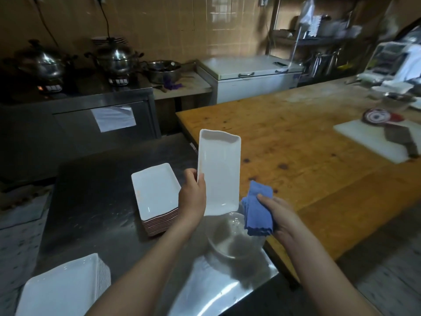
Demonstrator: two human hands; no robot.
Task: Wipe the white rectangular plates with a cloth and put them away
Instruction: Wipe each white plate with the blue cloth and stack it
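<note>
My left hand (192, 197) grips the left edge of a white rectangular plate (219, 172) and holds it up, tilted, above the steel counter. Just right of the plate, my right hand (279, 216) clutches a folded blue cloth (258, 210), which is not touching the plate. A stack of white rectangular plates (156, 192) sits on the counter left of my left hand. A second stack of the same plates (66, 290) lies at the near left corner.
A clear glass bowl (231, 238) stands under my hands on the steel counter (91, 213). The wooden table (296, 144) to the right carries a white cutting board (373, 142) with a cleaver. Pots, a chest freezer (250, 76) and shelves line the back wall.
</note>
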